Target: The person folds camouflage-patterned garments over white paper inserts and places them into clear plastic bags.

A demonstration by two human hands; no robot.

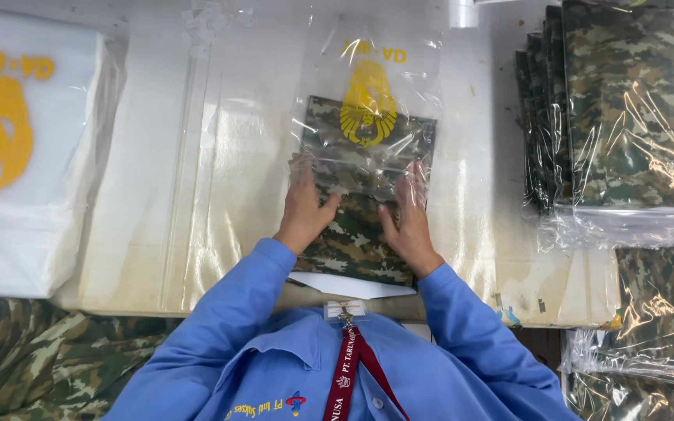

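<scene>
A folded camouflage garment (pixel 352 234) lies on the table in front of me, its far half inside a clear plastic bag (pixel 376 86) printed with a yellow emblem. My left hand (pixel 304 209) grips the bag's open edge on the garment's left side. My right hand (pixel 412 218) grips the same edge on the right side. A white card (pixel 349 285) pokes out from under the garment's near end. Both of my sleeves are blue.
A stack of white bags with yellow emblems (pixel 17 156) sits at the left. Bagged camouflage garments are piled at the right (pixel 633 117) and lower right (pixel 649 327). Loose camouflage cloth (pixel 33 359) lies at the lower left. Plastic sheeting (pixel 196 179) covers the table.
</scene>
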